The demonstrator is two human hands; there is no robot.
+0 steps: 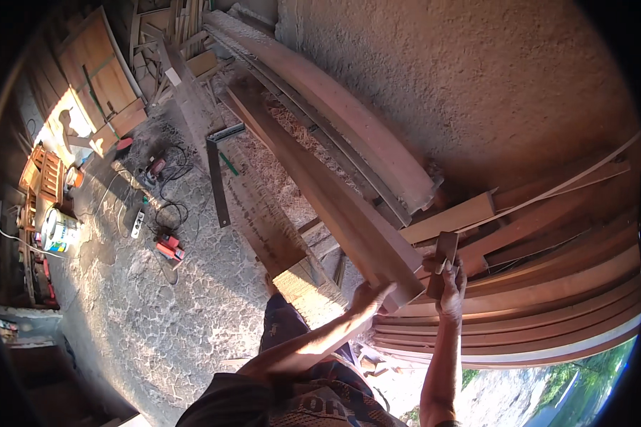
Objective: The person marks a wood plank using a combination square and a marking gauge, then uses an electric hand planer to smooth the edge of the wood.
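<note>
A long squared wooden beam (317,188) runs from the far middle toward me. My left hand (370,299) grips its near end, with the fingers partly hidden against the wood's side. Beside that end, my right hand (451,288) is closed on a small flat wooden block (445,252), held up on edge. A pale, thin piece shows at the fingers on the block; I cannot tell what it is. To the beam's left, a carpenter's square (218,181) and a green stick-like thing (228,164) lie on a wide plank (260,224).
A thick curved timber (335,107) lies along the rough wall. Several long boards (548,292) are stacked at my right. On the floor at left are a red power tool (169,247), a white power strip (138,224), cords and a white bucket (58,230).
</note>
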